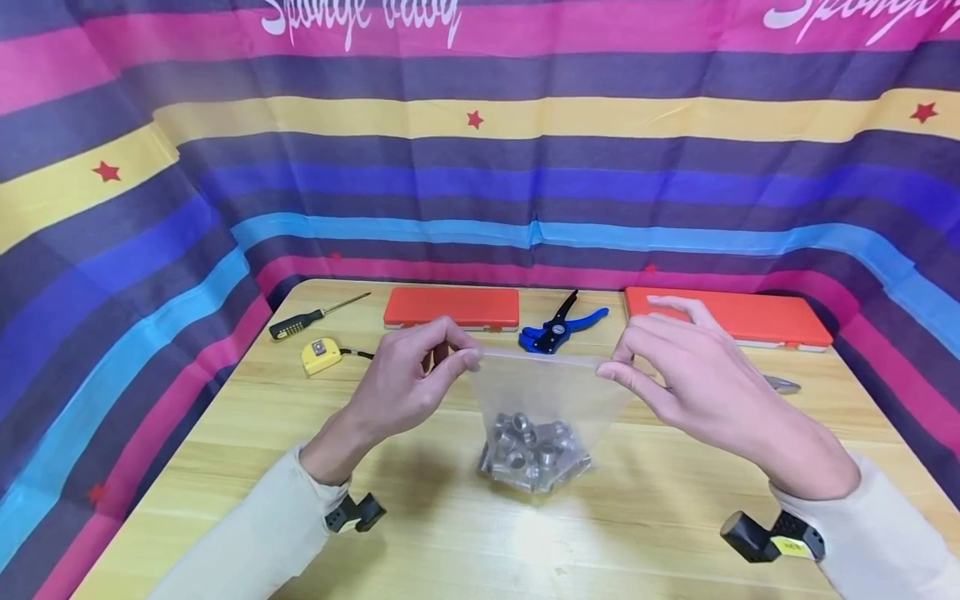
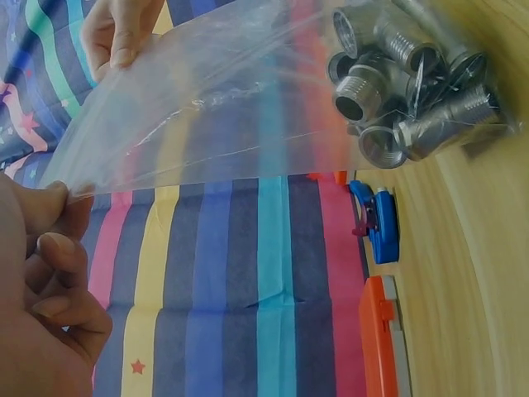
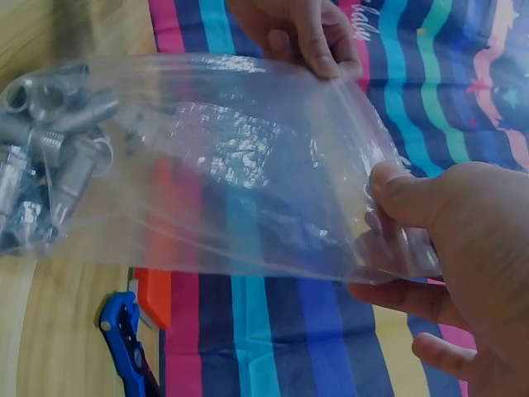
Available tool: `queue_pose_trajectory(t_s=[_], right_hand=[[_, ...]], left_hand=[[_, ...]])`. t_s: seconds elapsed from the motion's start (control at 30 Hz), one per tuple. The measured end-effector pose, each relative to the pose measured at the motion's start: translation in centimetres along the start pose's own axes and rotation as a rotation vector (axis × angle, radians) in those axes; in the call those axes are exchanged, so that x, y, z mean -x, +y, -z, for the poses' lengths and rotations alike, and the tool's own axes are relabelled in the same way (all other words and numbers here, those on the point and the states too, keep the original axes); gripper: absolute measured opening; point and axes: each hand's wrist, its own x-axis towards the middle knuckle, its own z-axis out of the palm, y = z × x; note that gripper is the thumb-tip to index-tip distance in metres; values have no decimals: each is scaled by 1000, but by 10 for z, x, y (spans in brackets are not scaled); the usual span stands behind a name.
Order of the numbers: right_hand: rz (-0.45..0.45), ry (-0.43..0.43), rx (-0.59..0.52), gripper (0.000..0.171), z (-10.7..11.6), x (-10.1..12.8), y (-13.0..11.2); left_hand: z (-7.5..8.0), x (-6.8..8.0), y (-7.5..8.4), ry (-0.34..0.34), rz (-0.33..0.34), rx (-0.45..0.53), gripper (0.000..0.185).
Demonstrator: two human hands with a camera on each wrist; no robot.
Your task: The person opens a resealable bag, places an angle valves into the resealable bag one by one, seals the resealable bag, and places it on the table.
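Observation:
A clear zip-top plastic bag [image 1: 551, 387] hangs between both hands, its top edge stretched straight. Threaded metal pipe fittings [image 1: 532, 450] fill the bottom of the bag; several show through the plastic. My left hand [image 1: 408, 375] pinches the bag's left top corner between thumb and forefinger. At the opposite corner my right hand [image 1: 693, 387] pinches the edge, with thumb and index finger meeting on the plastic [image 3: 281, 190]. The left wrist view shows the fittings [image 2: 405, 83] bunched at the far end of the bag.
Behind the bag lie a red case [image 1: 452, 307], blue-handled wire strippers [image 1: 558, 329] and a larger red case [image 1: 765, 317]. A screwdriver [image 1: 315, 317] and a yellow tape measure [image 1: 322, 357] are at the left. A grey metal tool tip [image 1: 783, 384] shows beside the right hand. Striped cloth [image 1: 480, 183] surrounds the table.

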Motion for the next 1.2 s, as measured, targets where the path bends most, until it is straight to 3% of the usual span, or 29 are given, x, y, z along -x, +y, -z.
queue_pose_trajectory(t_s=[0.07, 0.2, 0.4, 0.6, 0.83, 1.03, 1.13, 1.17, 1.2], right_hand=[[0, -3, -3, 29, 1, 2, 2], [18, -23, -27, 16, 3, 7, 6], [2, -3, -7, 45, 5, 11, 9], [-43, 28, 11, 44, 5, 14, 10], [-33, 74, 20, 51, 2, 17, 11], [-37, 84, -46, 41, -2, 24, 11], [-133, 53, -140, 12, -2, 29, 7], [-176, 38, -181, 8, -2, 30, 5], [-222, 23, -231, 15, -3, 32, 4]], left_hand=[[1, 1, -2, 9, 3, 1, 8], [4, 3, -4, 23, 7, -9, 8], [4, 3, -4, 16, 13, -10, 8], [4, 4, -3, 21, 22, -16, 8], [5, 5, -4, 17, 39, -2, 8], [7, 7, -6, 23, 54, 17, 8], [8, 8, -6, 17, 45, 31, 10], [9, 9, -6, 12, 39, 36, 10], [9, 10, -5, 8, 31, 42, 11]])
